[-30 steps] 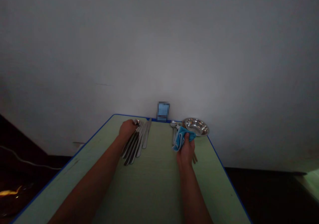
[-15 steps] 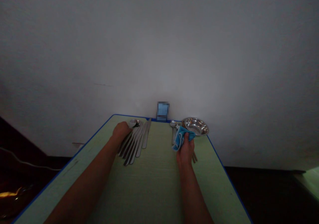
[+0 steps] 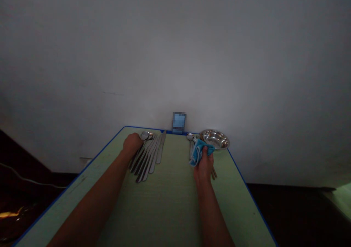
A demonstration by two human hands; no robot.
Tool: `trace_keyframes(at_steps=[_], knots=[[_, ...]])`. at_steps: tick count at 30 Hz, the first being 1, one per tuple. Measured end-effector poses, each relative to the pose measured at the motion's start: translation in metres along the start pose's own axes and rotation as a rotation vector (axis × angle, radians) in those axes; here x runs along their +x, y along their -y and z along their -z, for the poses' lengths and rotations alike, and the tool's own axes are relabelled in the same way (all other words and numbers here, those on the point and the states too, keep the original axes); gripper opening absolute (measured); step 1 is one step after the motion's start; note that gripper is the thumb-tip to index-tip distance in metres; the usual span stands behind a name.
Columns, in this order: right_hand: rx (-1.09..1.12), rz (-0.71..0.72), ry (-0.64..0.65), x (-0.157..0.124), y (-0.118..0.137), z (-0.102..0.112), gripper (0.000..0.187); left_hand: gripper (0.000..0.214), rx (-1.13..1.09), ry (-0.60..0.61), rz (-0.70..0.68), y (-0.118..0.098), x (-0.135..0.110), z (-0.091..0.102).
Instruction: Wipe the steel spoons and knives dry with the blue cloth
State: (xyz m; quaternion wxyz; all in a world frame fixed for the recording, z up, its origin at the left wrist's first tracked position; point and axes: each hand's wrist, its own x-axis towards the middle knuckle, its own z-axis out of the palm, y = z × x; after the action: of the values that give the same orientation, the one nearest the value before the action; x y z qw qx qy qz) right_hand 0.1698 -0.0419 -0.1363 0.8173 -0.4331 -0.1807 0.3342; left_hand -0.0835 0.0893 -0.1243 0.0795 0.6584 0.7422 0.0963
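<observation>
At the left end of a row of metal cutlery is my left hand [image 3: 132, 143], its fingers curled at the bowl of a spoon [image 3: 144, 135]; the fingertips are partly hidden. Several knives [image 3: 161, 146] and other pieces fan out to the right of this hand, handles toward me. My right hand [image 3: 204, 166] is closed around a crumpled blue cloth [image 3: 197, 153], thumb on top. Behind the cloth lies another spoon [image 3: 190, 136], and thin handles [image 3: 214, 173] stick out beside the right hand. A shiny metal bowl [image 3: 216, 140] stands just beyond the cloth.
The pale green table [image 3: 164, 210] has a blue edge and meets a grey wall [image 3: 175, 56]. A small blurred device with a light-blue screen [image 3: 179, 122] stands upright at the table's back edge. A white cable [image 3: 30, 181] runs at the lower left.
My left hand has shifted slightly left, and the spoon bowl beside it sits a little lower among the cutlery. My right hand and the cloth have barely moved.
</observation>
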Motion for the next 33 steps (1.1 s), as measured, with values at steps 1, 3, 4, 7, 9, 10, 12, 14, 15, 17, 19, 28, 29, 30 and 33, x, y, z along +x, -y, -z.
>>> trace_keyframes(at_steps=[1, 3, 4, 7, 9, 10, 12, 14, 15, 17, 19, 28, 29, 30, 33], knots=[[0.0, -0.002, 0.001, 0.0, 0.0, 0.0, 0.025, 0.029, 0.009, 0.003, 0.012, -0.001, -0.001, 0.001], [0.002, -0.003, 0.001, 0.0, 0.0, 0.0, 0.025, 0.028, 0.03, 0.009, 0.035, -0.003, -0.002, 0.003], [0.002, -0.002, 0.001, 0.0, 0.0, 0.0, 0.026, 0.027, 0.033, 0.009, 0.037, -0.003, -0.003, 0.003], [0.0, 0.004, -0.001, 0.0, -0.001, 0.0, 0.026, 0.029, 0.031, 0.004, 0.032, -0.004, -0.004, 0.005], [-0.002, 0.005, -0.003, 0.001, -0.001, 0.0, 0.026, 0.032, 0.027, 0.002, 0.028, -0.004, -0.004, 0.006], [-0.002, 0.004, -0.003, 0.001, -0.001, 0.0, 0.025, 0.033, 0.025, 0.001, 0.027, -0.004, -0.004, 0.007], [0.0, 0.003, -0.003, 0.001, -0.001, 0.0, 0.025, 0.033, 0.02, -0.001, 0.025, -0.005, -0.005, 0.008], [0.004, 0.003, -0.002, 0.001, -0.001, 0.0, 0.025, 0.033, 0.016, -0.003, 0.031, -0.006, -0.007, 0.01], [0.006, 0.003, -0.001, 0.001, -0.001, 0.0, 0.025, 0.033, 0.014, -0.004, 0.035, -0.006, -0.007, 0.01], [0.008, 0.003, -0.002, 0.001, -0.002, 0.0, 0.025, 0.032, 0.01, -0.003, 0.046, -0.007, -0.009, 0.012], [0.004, 0.001, -0.005, 0.002, -0.002, 0.0, 0.025, 0.031, 0.005, 0.002, 0.055, -0.008, -0.01, 0.014], [-0.009, -0.006, -0.001, 0.003, -0.003, 0.001, 0.024, 0.029, -0.004, 0.062, 0.088, -0.006, -0.008, 0.017], [-0.008, -0.004, 0.0, 0.002, -0.003, 0.001, 0.025, 0.03, -0.004, 0.071, 0.09, -0.006, -0.008, 0.017], [-0.007, -0.002, 0.0, 0.002, -0.003, 0.001, 0.025, 0.031, -0.004, 0.079, 0.089, -0.006, -0.007, 0.018], [-0.011, -0.003, 0.0, 0.001, -0.003, 0.0, 0.026, 0.031, -0.013, 0.093, 0.06, -0.007, -0.009, 0.022]])
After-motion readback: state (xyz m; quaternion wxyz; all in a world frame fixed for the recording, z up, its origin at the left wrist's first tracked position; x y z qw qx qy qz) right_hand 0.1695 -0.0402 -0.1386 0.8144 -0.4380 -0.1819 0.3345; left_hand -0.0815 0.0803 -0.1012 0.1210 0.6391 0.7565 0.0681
